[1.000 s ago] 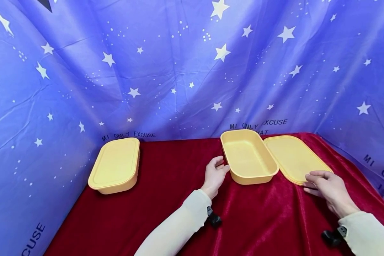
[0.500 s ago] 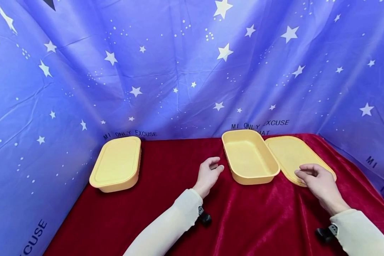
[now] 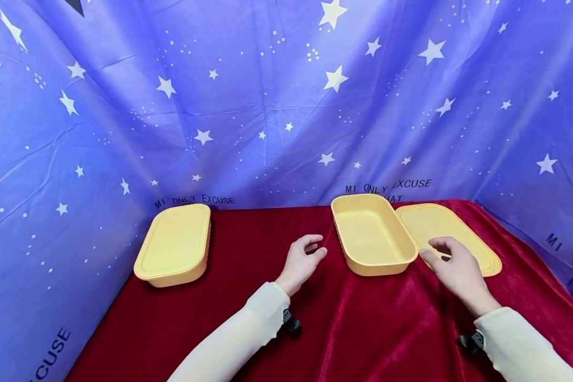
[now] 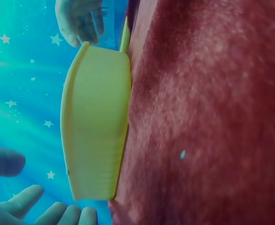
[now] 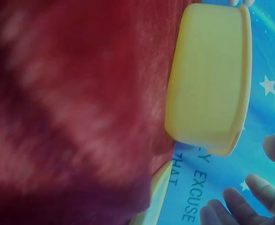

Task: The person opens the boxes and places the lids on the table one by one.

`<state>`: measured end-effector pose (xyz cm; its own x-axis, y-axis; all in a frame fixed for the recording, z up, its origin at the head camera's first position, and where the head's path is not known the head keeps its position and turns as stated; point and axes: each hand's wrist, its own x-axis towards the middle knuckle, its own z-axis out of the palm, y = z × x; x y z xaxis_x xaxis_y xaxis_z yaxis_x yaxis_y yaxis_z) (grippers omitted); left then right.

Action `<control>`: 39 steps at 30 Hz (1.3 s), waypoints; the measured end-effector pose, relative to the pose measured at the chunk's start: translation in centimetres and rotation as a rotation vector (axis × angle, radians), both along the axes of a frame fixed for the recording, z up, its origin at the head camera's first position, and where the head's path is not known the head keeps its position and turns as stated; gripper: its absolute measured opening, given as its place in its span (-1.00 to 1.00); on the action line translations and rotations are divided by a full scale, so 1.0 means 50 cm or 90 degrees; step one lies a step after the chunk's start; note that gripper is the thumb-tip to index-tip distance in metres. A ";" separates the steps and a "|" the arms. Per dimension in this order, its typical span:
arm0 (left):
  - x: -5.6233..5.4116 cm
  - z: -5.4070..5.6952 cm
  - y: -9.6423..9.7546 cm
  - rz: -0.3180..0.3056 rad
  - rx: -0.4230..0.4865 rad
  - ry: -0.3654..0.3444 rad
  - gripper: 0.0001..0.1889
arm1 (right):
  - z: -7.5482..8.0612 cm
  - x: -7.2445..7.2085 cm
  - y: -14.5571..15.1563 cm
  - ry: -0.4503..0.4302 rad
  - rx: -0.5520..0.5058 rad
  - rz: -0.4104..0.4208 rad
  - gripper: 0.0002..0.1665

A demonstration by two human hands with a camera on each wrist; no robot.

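Observation:
An uncovered yellow food container [image 3: 370, 233] stands on the red cloth, right of centre, with nothing inside it. Its flat yellow lid [image 3: 439, 225] lies just to its right. My left hand [image 3: 300, 263] hovers left of the container, fingers loosely bent and holding nothing. Over the near part of the lid, close to the container's right corner, is my right hand [image 3: 453, 268], also holding nothing, thumb and fingers apart. The left wrist view shows the container's side wall [image 4: 100, 108] beyond the left fingers [image 4: 22, 201]. In the right wrist view, the right fingers [image 5: 240, 204] are spread below the container [image 5: 208, 75].
A second yellow container with its lid on [image 3: 174, 241] stands at the far left of the red cloth [image 3: 262, 239]. A blue curtain with white stars [image 3: 267, 106] hangs behind and along both sides. The cloth has folds at the front right.
My left hand has drawn back leftward from the container's side. My right hand has shifted left, from the lid's near right edge toward the container. Container and lid stay put.

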<state>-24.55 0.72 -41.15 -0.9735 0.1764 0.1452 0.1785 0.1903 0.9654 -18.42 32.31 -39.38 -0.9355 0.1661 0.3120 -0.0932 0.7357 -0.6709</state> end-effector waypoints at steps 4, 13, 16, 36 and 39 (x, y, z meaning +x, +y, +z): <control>0.004 0.003 -0.016 -0.005 -0.017 0.017 -0.67 | 0.002 -0.007 -0.019 0.030 0.008 0.015 -0.49; 0.002 0.004 -0.054 0.014 -0.050 0.081 -0.68 | 0.001 -0.019 -0.051 0.066 0.041 0.023 -0.56; 0.001 0.004 -0.068 0.017 -0.061 0.088 -0.68 | 0.003 -0.025 -0.061 0.076 0.042 0.030 -0.58; 0.008 0.010 -0.141 0.049 -0.103 0.129 -0.68 | 0.011 -0.052 -0.136 0.077 0.033 0.062 -0.64; 0.011 0.012 -0.149 0.053 -0.104 0.128 -0.68 | 0.013 -0.057 -0.150 0.085 0.033 0.071 -0.66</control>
